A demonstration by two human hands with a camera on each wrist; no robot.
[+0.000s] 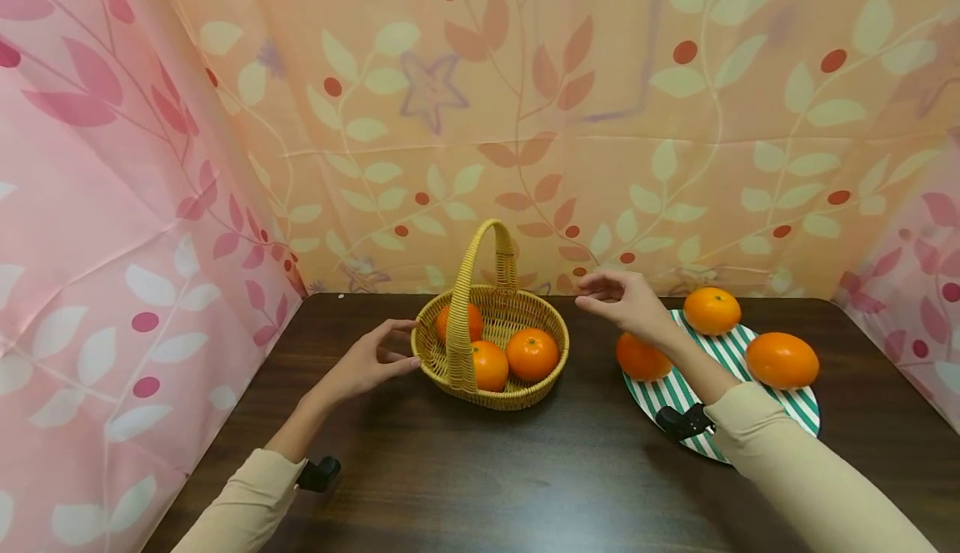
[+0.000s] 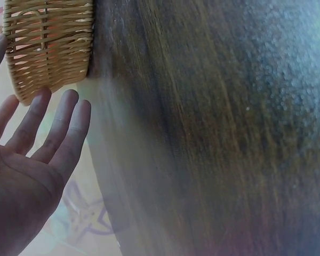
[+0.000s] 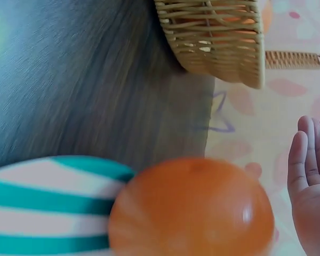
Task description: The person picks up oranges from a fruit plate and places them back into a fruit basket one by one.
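Flanking round woven basket (image 1: 517,400): left fingers (image 2: 73,140) wide, right fingers (image 3: 298,162) loosely curved; glossy oranges (image 1: 532,354) inside.

Tabletop (image 1: 450,470): was dark, wood-grained
Wicker basket (image 1: 497,400): stood near the far edge
Striped disc (image 1: 729,351): lay towards the far right corner

A rough, wicker-like weave is seen in the basket (image 1: 491,400) at centre, glossy smoothness on the oranges (image 1: 532,354), sheened wood grain on the table (image 1: 450,470) below, creased cloth (image 1: 427,169) above.
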